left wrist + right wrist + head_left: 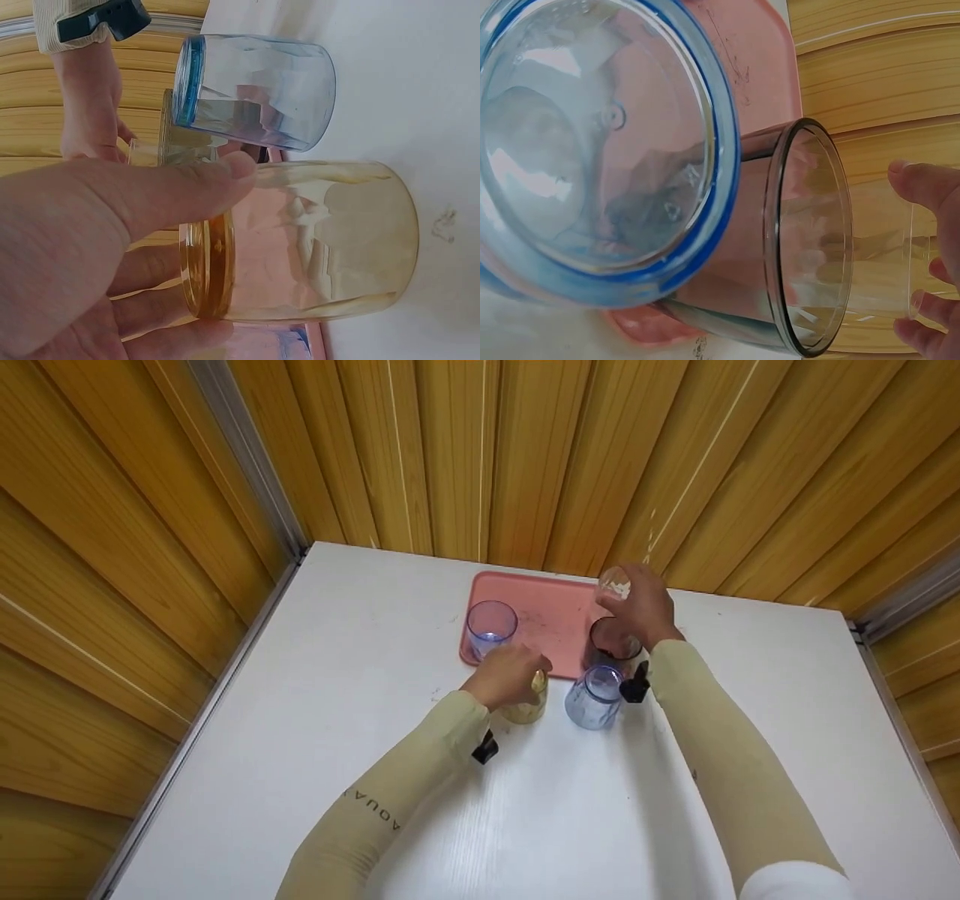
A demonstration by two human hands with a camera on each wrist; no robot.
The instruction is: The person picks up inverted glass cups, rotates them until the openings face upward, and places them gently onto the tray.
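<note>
Yellow cup (330, 244) is just off the pink tray's (556, 626) near edge, long axis roughly vertical, thick-ringed end up, gripped by the left hand's (506, 675) part-spread fingers. Curled fingers of the right hand (646, 601) hold a clear cup (611, 582) by the tray's far right corner.

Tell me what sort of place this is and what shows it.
Likely a small booth or work station: wood-look panels rise on three sides of a white table, with grey metal strips at the corners.
</note>
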